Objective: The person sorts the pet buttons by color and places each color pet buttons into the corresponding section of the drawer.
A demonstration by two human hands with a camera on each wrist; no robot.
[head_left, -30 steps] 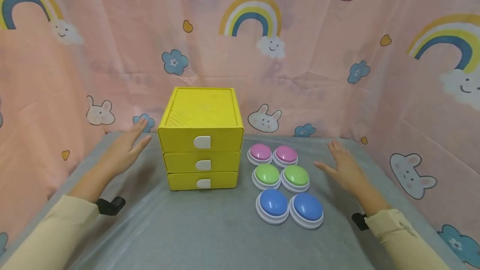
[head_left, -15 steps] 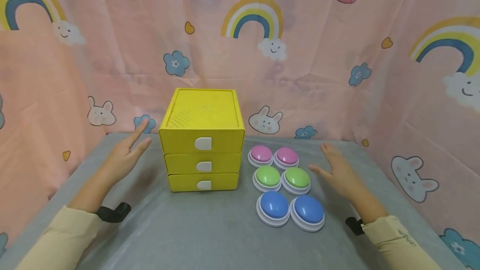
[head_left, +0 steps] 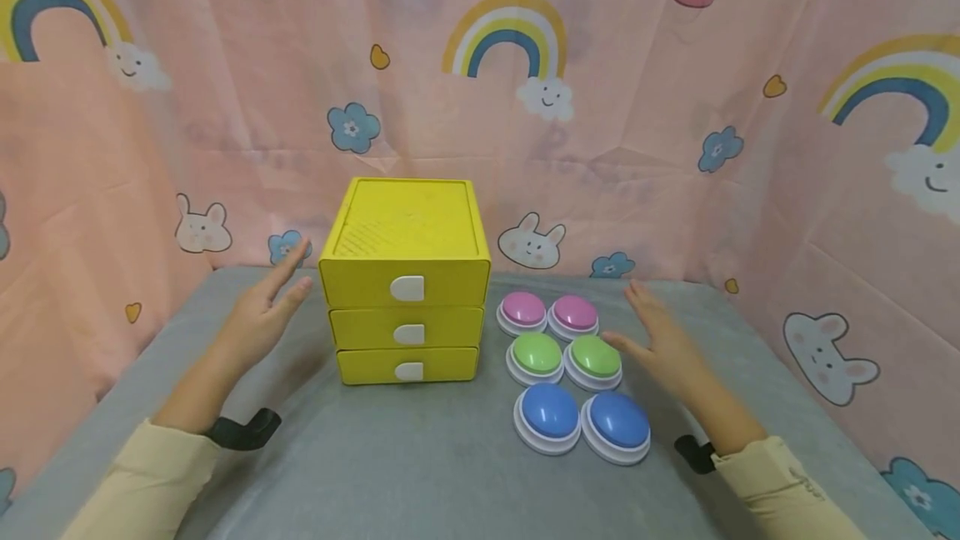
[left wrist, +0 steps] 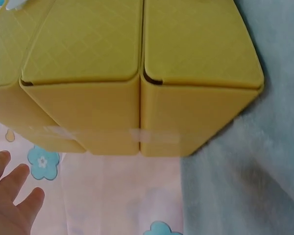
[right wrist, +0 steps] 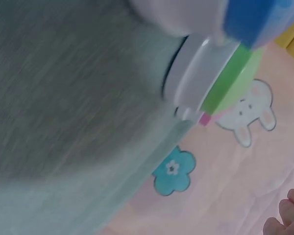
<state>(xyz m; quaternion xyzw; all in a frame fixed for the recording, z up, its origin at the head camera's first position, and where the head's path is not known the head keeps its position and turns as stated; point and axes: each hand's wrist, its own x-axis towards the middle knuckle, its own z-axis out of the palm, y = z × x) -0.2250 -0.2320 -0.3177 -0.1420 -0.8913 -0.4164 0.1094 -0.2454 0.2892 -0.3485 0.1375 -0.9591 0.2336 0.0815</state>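
A yellow three-drawer box (head_left: pixel 408 219) with white tab handles stands on the grey cloth, all its drawers pushed in. My left hand (head_left: pixel 258 319) hovers at its left side, fingers extended, holding nothing; in the left wrist view its fingers (left wrist: pixel 12 183) show below the box. To the right of the box lie domed push buttons in pairs: pink (head_left: pixel 523 307), green (head_left: pixel 536 353) and blue (head_left: pixel 550 410), each on a white base. My right hand (head_left: pixel 667 348) is held over the cloth beside them with fingers extended and nothing in it. Its thumb overlaps the right green button (head_left: pixel 596 356) in the head view.
A grey cloth (head_left: pixel 375 473) covers the table. Pink fabric (head_left: pixel 630 48) printed with rainbows, rabbits and flowers hangs at the back and both sides. A black strap mount (head_left: pixel 246 430) sits at the left wrist, another mount (head_left: pixel 694 454) at the right.
My right hand has moved left toward the buttons. The left hand has shifted slightly right, nearer the yellow box. Box and buttons stay where they were.
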